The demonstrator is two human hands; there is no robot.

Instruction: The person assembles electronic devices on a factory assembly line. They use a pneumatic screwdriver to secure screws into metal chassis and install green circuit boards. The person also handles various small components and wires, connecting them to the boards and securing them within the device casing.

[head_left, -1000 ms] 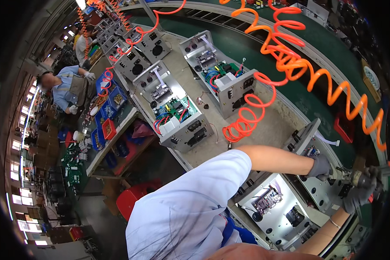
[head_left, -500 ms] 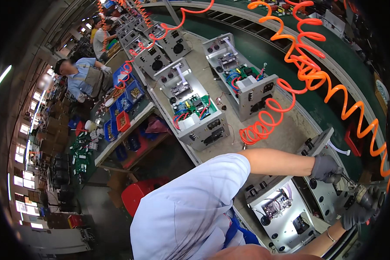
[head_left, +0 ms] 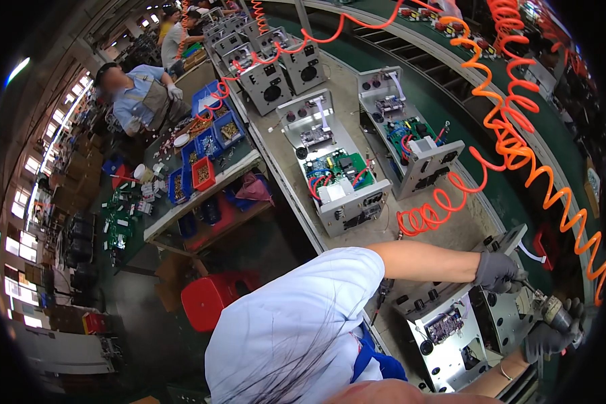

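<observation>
At the far right, my right hand (head_left: 544, 341), in a dark grey glove, grips a power screwdriver (head_left: 557, 314) with a dark cylindrical body. Its thin shaft points up and left toward my left hand (head_left: 498, 272), also gloved. The left fingers are closed near the shaft's tip, over a metal chassis (head_left: 508, 316); whatever they pinch is too small to make out. Beside that chassis, nearer to me, lies another open metal chassis (head_left: 461, 360) with a small circuit board (head_left: 446, 326) mounted in it. A white ribbon cable (head_left: 532, 253) hangs from the farther chassis's end panel.
Two chassis with green boards (head_left: 340, 172) stand farther along the bench. Coiled orange air hoses (head_left: 512, 145) hang at the right; a red coil (head_left: 427, 214) rests on the bench. Blue part bins (head_left: 209, 145) and a co-worker (head_left: 141, 101) are at the left, above a red stool (head_left: 209, 301).
The view has shifted, so the bench and chassis appear farther right and slightly lower. Both hands stay at the far chassis; the screwdriver remains in my right hand, its tip by the left fingers.
</observation>
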